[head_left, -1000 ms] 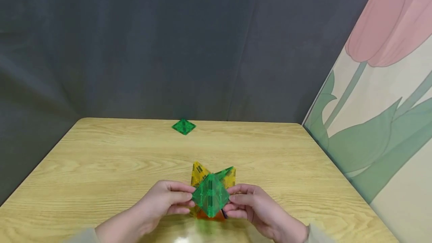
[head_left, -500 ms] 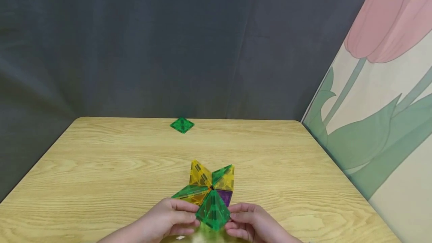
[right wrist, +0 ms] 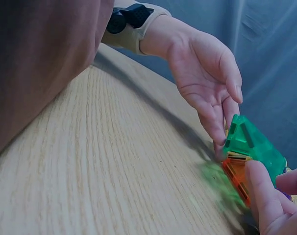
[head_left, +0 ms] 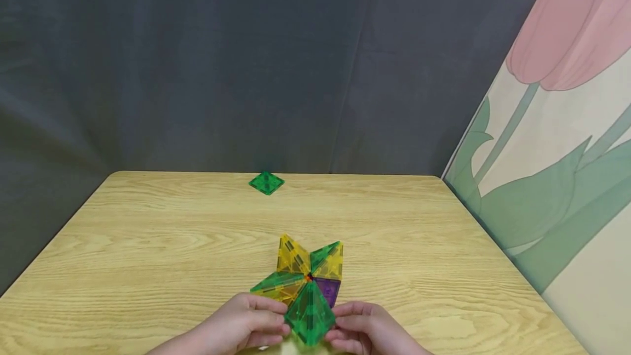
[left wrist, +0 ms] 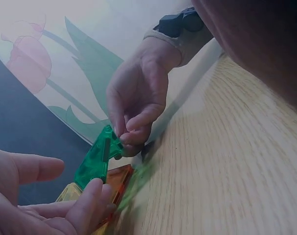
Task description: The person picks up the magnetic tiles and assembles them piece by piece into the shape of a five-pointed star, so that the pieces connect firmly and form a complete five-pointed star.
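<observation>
A star-shaped build of translucent magnetic tiles stands near the table's front. Its points show a yellow tile (head_left: 290, 257), a green tile (head_left: 322, 255) and a purple tile (head_left: 327, 291). A folded green magnetic tile piece (head_left: 310, 319) forms the nearest point, its inner tip meeting the centre. On its left side my left hand (head_left: 241, 322) touches it with extended fingers; the thumb stands apart in the right wrist view. At the opposite corner my right hand (head_left: 367, 328) pinches the piece. Beneath the green piece lies an orange tile (right wrist: 238, 177).
A green diamond tile (head_left: 267, 183) lies flat at the far edge of the wooden table (head_left: 162, 234). Behind the table hangs a dark curtain (head_left: 222, 70). A tulip-patterned panel (head_left: 557, 179) borders the right side.
Both hands brought the green piece down and towards the front of the build, uncovering its centre. Over the last half second the piece and hands shifted only slightly closer to me.
</observation>
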`<action>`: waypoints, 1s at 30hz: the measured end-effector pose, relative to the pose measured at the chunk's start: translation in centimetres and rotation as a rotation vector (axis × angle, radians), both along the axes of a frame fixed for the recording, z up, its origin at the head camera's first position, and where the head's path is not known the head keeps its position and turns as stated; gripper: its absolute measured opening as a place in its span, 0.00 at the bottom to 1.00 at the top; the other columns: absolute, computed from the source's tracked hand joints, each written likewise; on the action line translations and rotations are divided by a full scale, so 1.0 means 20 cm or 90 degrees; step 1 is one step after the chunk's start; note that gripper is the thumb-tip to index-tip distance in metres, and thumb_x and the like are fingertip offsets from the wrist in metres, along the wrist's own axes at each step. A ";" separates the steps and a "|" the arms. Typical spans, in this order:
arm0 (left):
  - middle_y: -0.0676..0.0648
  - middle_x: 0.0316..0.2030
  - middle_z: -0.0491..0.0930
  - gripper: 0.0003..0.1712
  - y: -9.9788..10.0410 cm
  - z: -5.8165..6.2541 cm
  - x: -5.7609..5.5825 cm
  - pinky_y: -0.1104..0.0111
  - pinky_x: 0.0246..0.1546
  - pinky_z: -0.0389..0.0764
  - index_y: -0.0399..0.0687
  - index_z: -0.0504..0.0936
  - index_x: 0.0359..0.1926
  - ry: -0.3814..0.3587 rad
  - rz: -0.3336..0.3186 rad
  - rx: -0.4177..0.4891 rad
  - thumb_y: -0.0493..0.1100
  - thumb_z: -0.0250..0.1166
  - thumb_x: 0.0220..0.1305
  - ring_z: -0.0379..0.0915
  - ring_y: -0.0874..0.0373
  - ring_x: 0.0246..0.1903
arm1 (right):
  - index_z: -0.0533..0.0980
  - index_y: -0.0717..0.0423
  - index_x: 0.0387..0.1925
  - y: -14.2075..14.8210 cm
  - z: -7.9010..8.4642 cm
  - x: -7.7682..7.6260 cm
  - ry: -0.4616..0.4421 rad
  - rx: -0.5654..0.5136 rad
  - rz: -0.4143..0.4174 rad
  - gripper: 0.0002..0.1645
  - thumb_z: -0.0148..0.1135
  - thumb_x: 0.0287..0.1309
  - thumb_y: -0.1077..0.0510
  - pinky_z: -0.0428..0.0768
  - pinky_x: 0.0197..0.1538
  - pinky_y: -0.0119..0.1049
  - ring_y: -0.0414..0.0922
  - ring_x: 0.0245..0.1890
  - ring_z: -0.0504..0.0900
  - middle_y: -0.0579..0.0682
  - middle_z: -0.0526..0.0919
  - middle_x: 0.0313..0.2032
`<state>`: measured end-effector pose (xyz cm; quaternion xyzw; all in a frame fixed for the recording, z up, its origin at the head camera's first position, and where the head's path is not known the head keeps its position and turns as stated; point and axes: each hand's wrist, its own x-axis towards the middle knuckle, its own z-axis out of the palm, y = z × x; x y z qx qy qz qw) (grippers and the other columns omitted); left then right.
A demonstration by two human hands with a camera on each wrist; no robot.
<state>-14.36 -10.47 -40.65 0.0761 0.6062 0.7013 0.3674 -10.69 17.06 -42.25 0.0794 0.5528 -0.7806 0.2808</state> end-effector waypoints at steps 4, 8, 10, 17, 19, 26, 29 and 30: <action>0.41 0.42 0.83 0.25 -0.01 0.00 -0.01 0.62 0.48 0.81 0.14 0.68 0.58 -0.008 -0.007 -0.007 0.33 0.58 0.68 0.82 0.51 0.45 | 0.73 0.73 0.55 0.01 0.01 0.01 -0.018 0.013 0.006 0.17 0.48 0.72 0.66 0.80 0.51 0.34 0.47 0.42 0.86 0.59 0.85 0.40; 0.41 0.42 0.83 0.25 -0.01 0.01 -0.01 0.61 0.49 0.81 0.14 0.68 0.58 -0.017 -0.009 -0.003 0.33 0.58 0.68 0.81 0.50 0.46 | 0.72 0.73 0.58 0.01 0.02 0.02 -0.026 0.011 0.017 0.19 0.49 0.72 0.64 0.79 0.53 0.35 0.48 0.45 0.85 0.60 0.85 0.43; 0.41 0.42 0.83 0.25 -0.01 0.01 -0.01 0.60 0.49 0.81 0.14 0.68 0.58 -0.021 -0.008 0.000 0.33 0.58 0.68 0.81 0.49 0.46 | 0.71 0.73 0.59 0.01 0.03 0.02 -0.021 0.005 0.025 0.20 0.50 0.72 0.64 0.79 0.53 0.35 0.49 0.46 0.85 0.61 0.85 0.44; 0.41 0.41 0.83 0.24 -0.02 0.00 -0.01 0.61 0.49 0.81 0.15 0.68 0.58 -0.028 0.000 0.002 0.33 0.58 0.68 0.81 0.50 0.45 | 0.69 0.73 0.62 0.02 0.08 0.03 -0.024 -0.004 0.054 0.24 0.51 0.72 0.60 0.79 0.53 0.35 0.49 0.48 0.84 0.61 0.83 0.48; 0.42 0.40 0.83 0.24 -0.02 0.00 -0.01 0.61 0.48 0.81 0.15 0.68 0.58 -0.026 0.004 0.006 0.33 0.59 0.68 0.82 0.51 0.44 | 0.67 0.74 0.63 0.02 0.09 0.03 -0.014 0.008 0.072 0.26 0.51 0.72 0.59 0.80 0.53 0.37 0.50 0.49 0.84 0.62 0.83 0.49; 0.41 0.40 0.82 0.24 -0.04 -0.01 -0.01 0.61 0.49 0.81 0.16 0.69 0.57 -0.018 0.014 0.025 0.32 0.59 0.67 0.82 0.51 0.42 | 0.67 0.74 0.62 0.03 0.09 0.03 0.037 0.008 0.130 0.27 0.50 0.73 0.57 0.81 0.50 0.35 0.50 0.50 0.83 0.63 0.81 0.52; 0.41 0.41 0.82 0.24 -0.06 -0.01 -0.02 0.60 0.50 0.81 0.16 0.68 0.58 -0.011 0.017 0.025 0.32 0.59 0.67 0.82 0.50 0.44 | 0.68 0.73 0.63 0.02 0.08 0.02 0.046 -0.018 0.158 0.26 0.49 0.73 0.57 0.81 0.51 0.35 0.50 0.52 0.82 0.63 0.80 0.54; 0.40 0.42 0.82 0.25 -0.06 -0.01 -0.02 0.60 0.50 0.81 0.15 0.68 0.58 -0.007 0.019 0.025 0.32 0.59 0.66 0.81 0.50 0.44 | 0.68 0.73 0.63 0.02 0.08 0.02 0.048 -0.026 0.166 0.26 0.49 0.73 0.57 0.80 0.51 0.35 0.50 0.53 0.81 0.63 0.80 0.54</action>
